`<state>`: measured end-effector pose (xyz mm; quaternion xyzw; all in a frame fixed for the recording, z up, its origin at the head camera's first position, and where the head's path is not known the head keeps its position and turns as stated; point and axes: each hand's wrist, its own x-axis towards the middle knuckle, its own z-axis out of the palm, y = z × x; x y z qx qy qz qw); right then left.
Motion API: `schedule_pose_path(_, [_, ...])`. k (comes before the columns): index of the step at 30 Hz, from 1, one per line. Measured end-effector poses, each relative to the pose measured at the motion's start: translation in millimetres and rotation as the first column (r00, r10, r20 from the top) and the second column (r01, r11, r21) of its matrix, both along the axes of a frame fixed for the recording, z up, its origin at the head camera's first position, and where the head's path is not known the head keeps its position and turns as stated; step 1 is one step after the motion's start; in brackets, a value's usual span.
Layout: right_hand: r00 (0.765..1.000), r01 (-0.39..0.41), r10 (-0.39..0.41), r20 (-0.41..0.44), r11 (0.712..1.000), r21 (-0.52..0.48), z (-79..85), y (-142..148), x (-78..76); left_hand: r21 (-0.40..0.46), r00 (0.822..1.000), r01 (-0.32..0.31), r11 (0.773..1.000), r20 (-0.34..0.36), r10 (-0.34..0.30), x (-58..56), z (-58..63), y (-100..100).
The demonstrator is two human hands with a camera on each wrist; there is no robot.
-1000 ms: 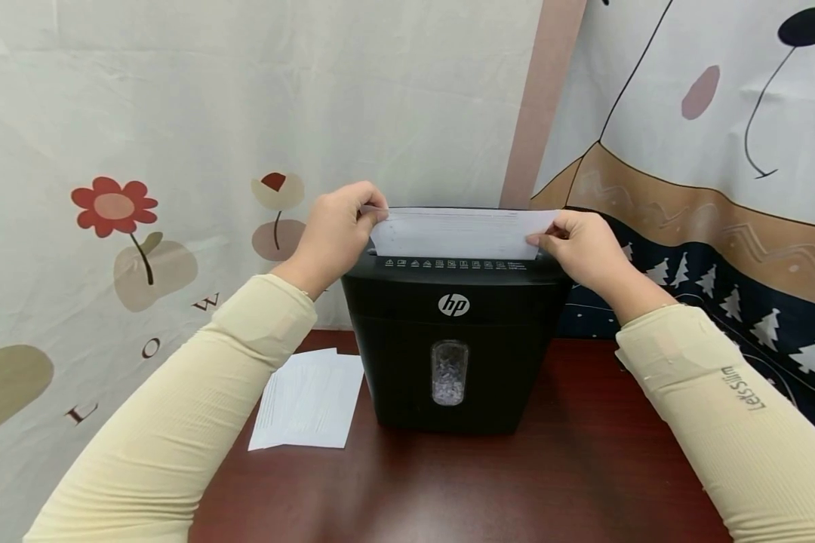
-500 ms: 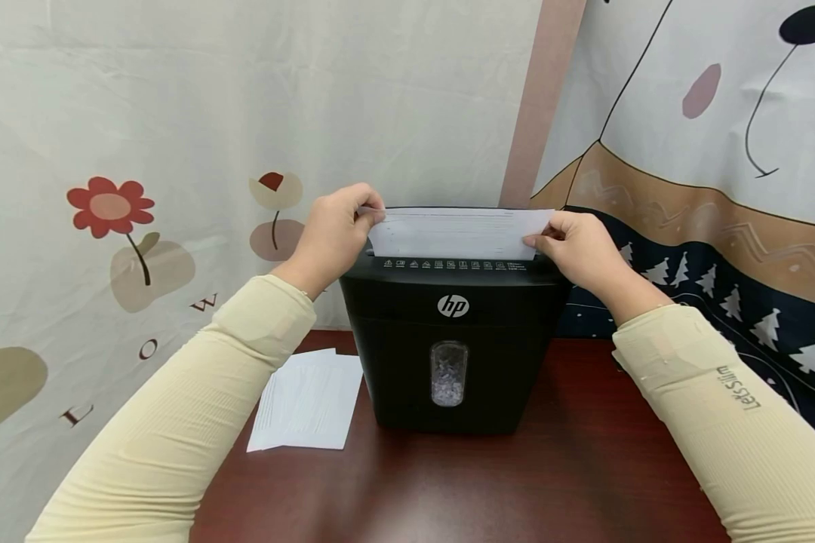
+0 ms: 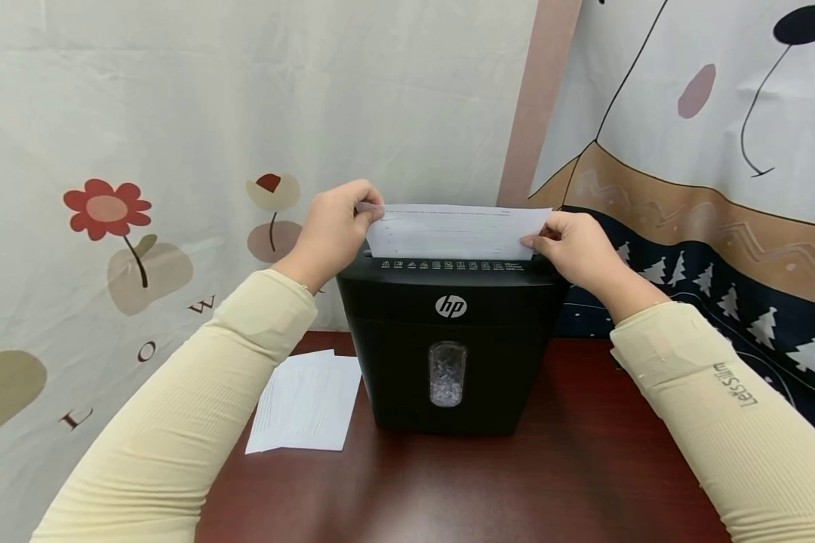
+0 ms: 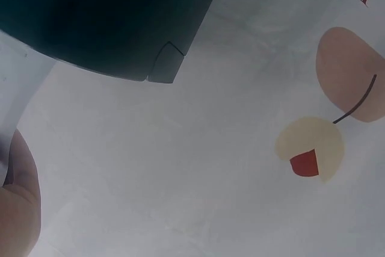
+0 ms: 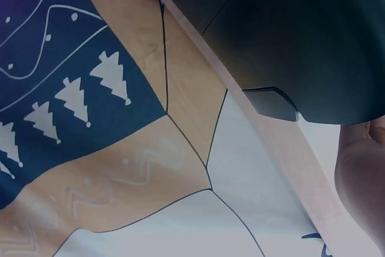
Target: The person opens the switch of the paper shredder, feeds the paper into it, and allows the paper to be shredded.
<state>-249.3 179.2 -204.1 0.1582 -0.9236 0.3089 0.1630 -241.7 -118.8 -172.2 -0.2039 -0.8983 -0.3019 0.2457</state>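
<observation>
A white sheet of paper [image 3: 458,230] with faint printed lines stands in the top slot of a black paper shredder [image 3: 394,339]. My left hand [image 3: 336,226] pinches its upper left corner between thumb and fingers. At the right edge, the thumb and fingers of my right hand [image 3: 577,245] pinch the same sheet. The sheet's lower part is hidden inside the slot. In the left wrist view, part of the paper [image 4: 21,82] shows beneath the shredder's dark body [image 4: 120,22]. The right wrist view has the right hand [image 5: 361,185] close by the shredder's corner [image 5: 301,46].
Several white sheets [image 3: 306,407] lie in a loose stack on the dark red table [image 3: 448,490], left of the shredder. Paper shreds [image 3: 447,381] show through its front window. A patterned curtain [image 3: 414,98] hangs close behind.
The sheet's top edge stands slightly higher, covering the dark line that showed behind it. Both hands keep their pinch at its sides, and the head view has shifted a little.
</observation>
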Motion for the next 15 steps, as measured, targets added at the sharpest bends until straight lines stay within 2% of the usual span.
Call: schedule_pose_path(15, [1.0, -0.007, 0.007, 0.017, 1.0, 0.026, 2.0, -3.2, -4.1, -0.014, 0.999, -0.018, 1.0, 0.048, 0.019, -3.3, -0.7, -2.4])
